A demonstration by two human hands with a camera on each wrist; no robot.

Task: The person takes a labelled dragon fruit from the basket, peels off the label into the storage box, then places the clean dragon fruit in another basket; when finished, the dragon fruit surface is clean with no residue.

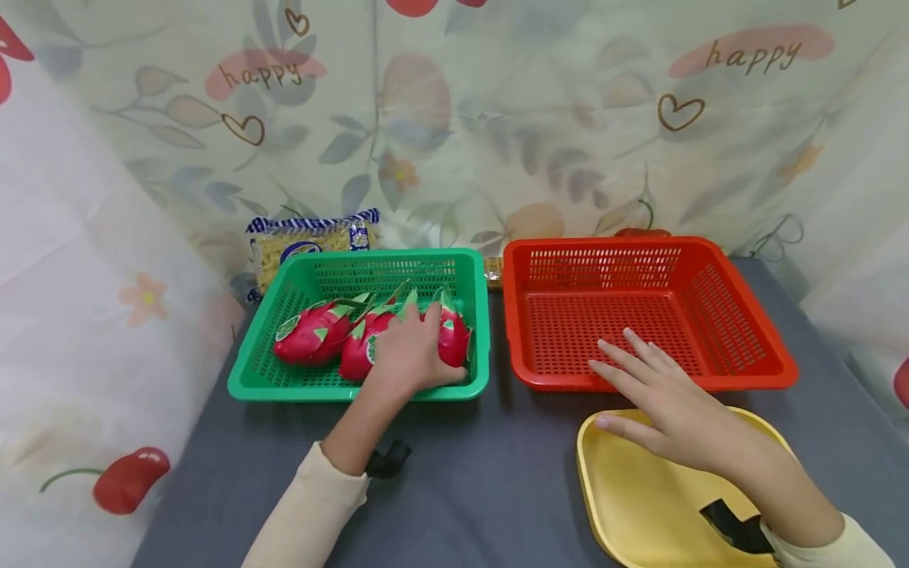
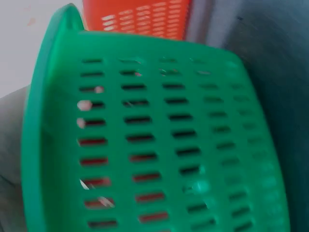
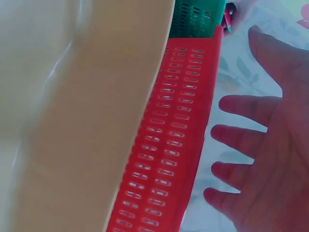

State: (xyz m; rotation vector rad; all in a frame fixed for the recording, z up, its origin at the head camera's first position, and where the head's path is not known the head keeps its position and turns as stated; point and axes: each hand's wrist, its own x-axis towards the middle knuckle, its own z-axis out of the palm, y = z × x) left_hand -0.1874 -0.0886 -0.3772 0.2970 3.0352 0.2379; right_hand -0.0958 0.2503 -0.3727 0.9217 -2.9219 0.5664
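Note:
Three pink dragon fruits with green scales lie in the green basket (image 1: 284, 392): the left fruit (image 1: 312, 335), the middle fruit (image 1: 357, 356) and the right fruit (image 1: 453, 335). My left hand (image 1: 408, 351) reaches over the near rim and grips the right fruit, fingers over its top and thumb at its near side. In the left wrist view the basket's slotted wall (image 2: 159, 121) hides that hand. My right hand (image 1: 675, 410), fingers straight and spread, hovers over the yellow tray (image 1: 639, 505) and the near rim of the red basket (image 1: 653, 383), holding nothing.
A clear bag of pasta (image 1: 305, 244) stands behind the green basket. A shiny golden packet (image 1: 493, 272) shows between the two baskets. Patterned cloth (image 1: 454, 158) closes off the back and sides of the grey table (image 1: 461, 489).

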